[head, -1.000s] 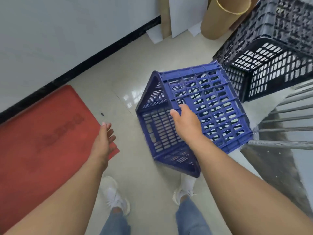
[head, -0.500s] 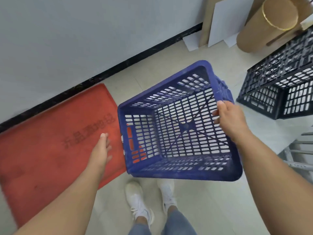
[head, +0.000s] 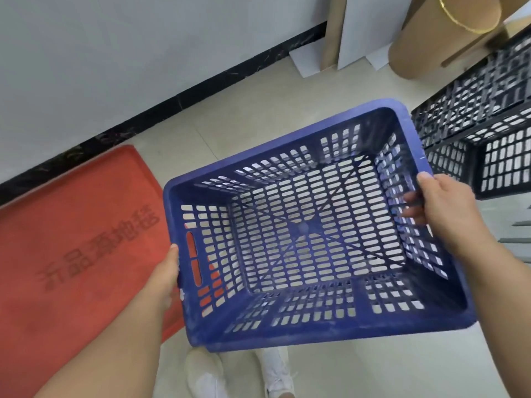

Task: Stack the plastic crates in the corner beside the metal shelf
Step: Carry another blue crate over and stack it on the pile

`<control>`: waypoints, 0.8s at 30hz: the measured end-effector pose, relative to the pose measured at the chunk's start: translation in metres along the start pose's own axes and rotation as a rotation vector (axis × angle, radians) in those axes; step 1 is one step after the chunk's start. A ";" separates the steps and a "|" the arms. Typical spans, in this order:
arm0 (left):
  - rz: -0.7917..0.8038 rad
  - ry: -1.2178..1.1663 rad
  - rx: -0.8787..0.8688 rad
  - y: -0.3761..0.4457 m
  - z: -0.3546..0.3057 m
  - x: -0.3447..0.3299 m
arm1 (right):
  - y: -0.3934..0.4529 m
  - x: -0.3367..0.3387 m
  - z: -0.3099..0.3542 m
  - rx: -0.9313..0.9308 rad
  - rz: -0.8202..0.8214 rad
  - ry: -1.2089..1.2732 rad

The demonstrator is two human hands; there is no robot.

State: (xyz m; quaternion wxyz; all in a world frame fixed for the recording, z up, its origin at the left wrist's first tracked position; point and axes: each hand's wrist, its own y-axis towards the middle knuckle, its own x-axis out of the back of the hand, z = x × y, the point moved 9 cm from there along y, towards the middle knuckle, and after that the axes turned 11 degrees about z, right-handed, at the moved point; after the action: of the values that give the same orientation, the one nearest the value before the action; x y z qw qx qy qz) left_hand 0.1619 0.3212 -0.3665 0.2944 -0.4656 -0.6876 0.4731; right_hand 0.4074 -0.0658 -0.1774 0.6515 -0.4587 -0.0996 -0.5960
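Note:
A blue slotted plastic crate (head: 301, 323) hangs in the air in front of me, open side up and level. My left hand (head: 168, 275) grips its left short wall near the handle slot. My right hand (head: 442, 208) grips the right short wall, thumb on the rim and fingers inside. A black slotted crate (head: 488, 130) sits at the right edge of the view, apart from the blue one. Grey metal shelf bars (head: 517, 225) show below the black crate.
A red floor mat (head: 71, 239) with printed characters lies on the tiled floor at the left, along a white wall with a black skirting. A brown cardboard roll (head: 425, 38) and flat white boards (head: 365, 27) lean at the back right. My white shoes (head: 207, 377) show below.
The blue crate turned from on its side to open side up. My left hand, free before, now holds the left wall. The right hand kept its hold on the right wall.

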 end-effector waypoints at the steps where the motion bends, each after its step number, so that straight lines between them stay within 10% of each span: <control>1: 0.037 -0.043 0.009 0.004 0.004 -0.004 | 0.003 0.001 -0.003 0.003 -0.007 0.012; 13: 0.073 -0.333 -0.054 -0.049 -0.007 0.058 | -0.019 -0.003 0.010 -0.167 0.041 0.215; 24: -0.178 -0.612 -0.163 -0.145 0.042 0.274 | -0.087 -0.199 0.119 0.001 0.538 0.067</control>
State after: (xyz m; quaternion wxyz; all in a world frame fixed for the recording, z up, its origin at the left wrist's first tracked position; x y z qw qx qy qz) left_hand -0.0336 0.5401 -0.2583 0.0762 -0.2619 -0.8176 0.5070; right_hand 0.3276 0.1670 -0.2034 0.7894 -0.4484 0.0473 -0.4165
